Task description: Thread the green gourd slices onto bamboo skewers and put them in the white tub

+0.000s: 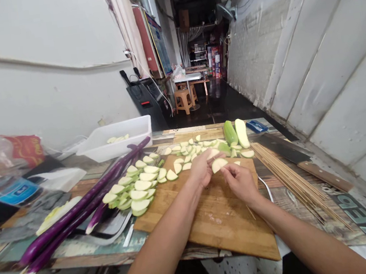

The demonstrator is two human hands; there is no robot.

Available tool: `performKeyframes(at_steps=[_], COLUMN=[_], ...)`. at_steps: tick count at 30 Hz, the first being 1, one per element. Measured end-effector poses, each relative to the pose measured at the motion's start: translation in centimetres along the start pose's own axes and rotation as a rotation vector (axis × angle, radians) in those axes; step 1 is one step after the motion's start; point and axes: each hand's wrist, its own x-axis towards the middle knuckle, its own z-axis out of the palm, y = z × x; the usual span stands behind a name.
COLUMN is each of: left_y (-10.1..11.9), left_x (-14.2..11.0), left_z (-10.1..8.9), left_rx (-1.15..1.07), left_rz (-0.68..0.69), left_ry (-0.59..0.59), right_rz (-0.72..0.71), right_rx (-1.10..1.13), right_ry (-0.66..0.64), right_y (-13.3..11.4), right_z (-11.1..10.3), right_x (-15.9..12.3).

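Above the wooden cutting board [213, 222], my right hand [242, 184] pinches a pale half-moon zucchini slice [219, 164] between thumb and fingers. A thin bamboo skewer [251, 212] pokes out below that hand; its other end is hidden. My left hand [203, 168] is closed right beside the slice, fingers curled toward it, and what lies inside its grip is hidden. Loose zucchini slices [191, 147] spread along the board's far edge. To the left, many green-edged slices [139, 191] lie in overlapping rows. A whole zucchini [230, 132] and a cut piece [241, 133] lie behind.
Long purple eggplants [87, 202] lie across a tray at left. Behind them stands a white plastic bin [119, 138] with some slices. At right are a bundle of bamboo skewers [291, 181], a cleaver [321, 173] and a small blue tray [257, 126].
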Motion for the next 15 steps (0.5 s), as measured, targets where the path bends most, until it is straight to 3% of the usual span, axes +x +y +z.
performKeyframes(at_steps=[9,12,15], left_y=[0.3,1.2,2.5], left_x=[-0.4,0.1,0.8], left_z=[0.4,-0.4,-1.9], left_rx=[0.046,0.090,0.251], left_rz=[-0.009,0.072,0.238], left_ry=[-0.036,0.001,0.108], right_rz=[0.066,0.099,0.079], right_rx=[0.057,0.132,0.129], right_ry=[-0.031,-0.120,-0.056], right_y=[-0.1,-0.1,0.0], right_z=[0.0,0.0,-0.4], right_x=[0.2,0.2,0.4])
